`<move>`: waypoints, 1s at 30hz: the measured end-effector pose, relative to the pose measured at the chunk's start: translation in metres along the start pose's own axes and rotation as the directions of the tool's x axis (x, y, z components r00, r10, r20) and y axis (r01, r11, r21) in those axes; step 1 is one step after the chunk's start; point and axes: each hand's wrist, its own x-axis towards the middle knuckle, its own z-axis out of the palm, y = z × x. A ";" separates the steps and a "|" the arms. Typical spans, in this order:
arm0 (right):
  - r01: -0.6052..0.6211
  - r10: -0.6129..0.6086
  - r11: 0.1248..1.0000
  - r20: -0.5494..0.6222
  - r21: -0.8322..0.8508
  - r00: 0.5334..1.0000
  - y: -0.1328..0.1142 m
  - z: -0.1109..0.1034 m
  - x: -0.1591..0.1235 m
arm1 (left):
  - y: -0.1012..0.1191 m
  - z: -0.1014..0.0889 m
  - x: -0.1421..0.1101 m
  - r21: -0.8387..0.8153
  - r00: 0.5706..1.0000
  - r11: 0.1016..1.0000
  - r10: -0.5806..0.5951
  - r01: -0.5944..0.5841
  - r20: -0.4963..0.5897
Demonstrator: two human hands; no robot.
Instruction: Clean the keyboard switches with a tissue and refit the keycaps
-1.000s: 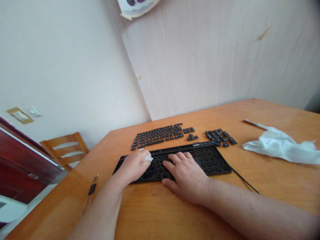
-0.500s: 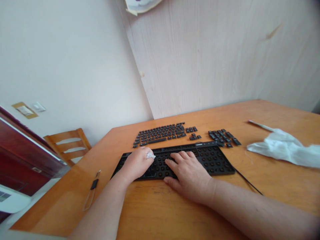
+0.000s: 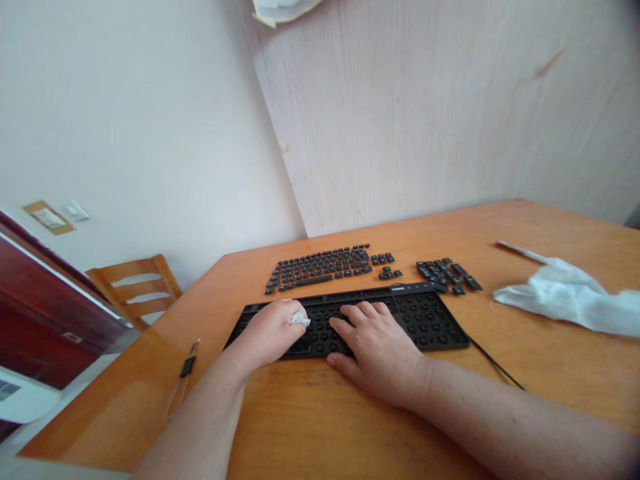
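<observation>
A black keyboard base (image 3: 425,320) with its keycaps off lies on the wooden table in front of me. My left hand (image 3: 273,333) is closed over its left half, and a bit of crumpled white tissue (image 3: 300,319) pokes out from the fist. Fingers spread, my right hand (image 3: 375,350) rests flat on the middle of the base. Behind the base, loose black keycaps (image 3: 320,267) are laid out in keyboard order, with the number-pad keycaps (image 3: 445,273) in a group to the right.
A crumpled white cloth or tissue (image 3: 570,293) lies at the right of the table (image 3: 525,233), beside a thin stick (image 3: 520,251). A wire keycap puller (image 3: 187,367) is at the left. The keyboard cable (image 3: 495,363) runs right. A wooden chair (image 3: 135,283) stands beyond the left edge.
My left hand, with the tissue, has shifted slightly left and down over the keyboard base. My right hand stays in place.
</observation>
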 end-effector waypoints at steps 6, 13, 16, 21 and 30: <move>0.001 -0.001 1.000 -0.013 0.013 1.000 0.000 0.001 -0.001 | 0.000 -0.002 0.000 -0.001 1.000 1.000 -0.004 0.004 0.018; 0.008 -0.007 1.000 -0.023 0.020 1.000 0.001 0.002 0.000 | -0.001 -0.003 0.000 -0.051 0.999 0.999 0.018 -0.016 0.034; 0.006 -0.006 1.000 -0.022 0.015 1.000 0.001 0.002 0.000 | -0.001 -0.004 -0.002 -0.060 0.999 0.998 0.029 -0.027 0.031; 0.004 -0.004 1.000 -0.017 0.010 1.000 0.001 0.001 0.000 | 0.002 -0.007 -0.004 -0.089 0.998 0.996 0.028 -0.023 0.057; 0.011 -0.011 1.000 -0.037 0.017 0.999 0.001 0.003 -0.001 | 0.007 -0.009 -0.006 -0.107 0.993 0.992 0.080 -0.071 0.087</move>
